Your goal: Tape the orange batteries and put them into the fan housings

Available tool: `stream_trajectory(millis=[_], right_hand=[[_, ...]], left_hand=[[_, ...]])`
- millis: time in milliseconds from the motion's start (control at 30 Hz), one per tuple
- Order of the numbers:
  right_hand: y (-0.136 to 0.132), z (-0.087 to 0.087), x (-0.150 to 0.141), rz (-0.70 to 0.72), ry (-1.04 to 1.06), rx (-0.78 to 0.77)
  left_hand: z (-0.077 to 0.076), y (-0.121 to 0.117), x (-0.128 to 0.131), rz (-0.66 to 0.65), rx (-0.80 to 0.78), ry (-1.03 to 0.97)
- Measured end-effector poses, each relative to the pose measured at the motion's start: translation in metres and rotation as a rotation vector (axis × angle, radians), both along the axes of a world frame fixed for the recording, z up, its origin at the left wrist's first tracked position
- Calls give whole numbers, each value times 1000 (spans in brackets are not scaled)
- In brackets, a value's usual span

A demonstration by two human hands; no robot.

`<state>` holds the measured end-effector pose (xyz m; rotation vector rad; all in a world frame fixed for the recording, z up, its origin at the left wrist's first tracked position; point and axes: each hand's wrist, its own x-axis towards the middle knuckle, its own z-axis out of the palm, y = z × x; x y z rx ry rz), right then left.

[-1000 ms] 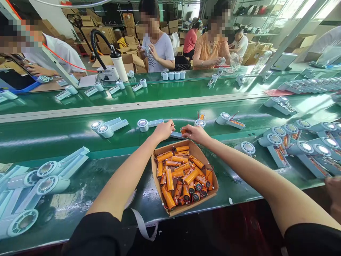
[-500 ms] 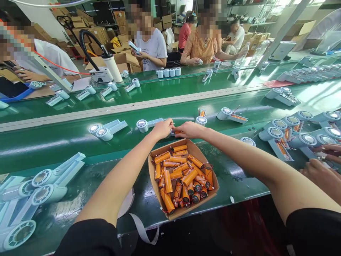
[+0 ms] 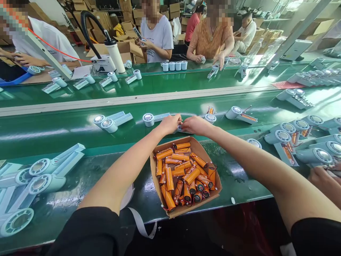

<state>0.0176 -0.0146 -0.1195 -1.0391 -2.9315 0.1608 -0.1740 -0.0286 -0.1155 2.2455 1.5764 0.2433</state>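
Both hands meet over the green conveyor belt, above a light-blue handheld-fan housing (image 3: pixel 181 130) that they mostly cover. My left hand (image 3: pixel 171 124) is closed, its thumb and fingertips pinched on something too small to make out. Opposite it, my right hand (image 3: pixel 194 125) is closed too, fingers bent down at the housing, and whatever they grip is hidden. Just below my hands stands a cardboard box (image 3: pixel 198 145) holding several orange cylindrical batteries (image 3: pixel 169 179) with thin red and black wires. Another housing (image 3: pixel 148 120) lies left of my left hand.
Fan housings (image 3: pixel 42 184) are piled at the left, and more with batteries (image 3: pixel 282 138) at the right. A co-worker's hand (image 3: pixel 323 177) is at the right edge. A roll of white tape (image 3: pixel 141 224) hangs over the front edge. People sit across the belt.
My right hand has moved left to meet my left hand. The orange battery seen under its fingers earlier is now hidden. A co-worker's hands have come in at the right.
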Motion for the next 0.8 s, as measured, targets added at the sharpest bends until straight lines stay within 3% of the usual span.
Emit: stream_trajectory(millis=[200,400,500,633,800], right_hand=[[-1,11,10,-44,-40,3],[-12,-3,20,-74,70,40],[-13,-4,18,-83,-39,32],[-13,8,26,-150,-155,65],[-20,17,52,-236,-42,96]], left_hand=[[-5,0,4,-53,15,-18],[-11,6,11,-71,21,-5],[-9,8,13,-75,25,-2],[-5,9,17,-93,26,-3],[-4,11,24,-115,13,-13]])
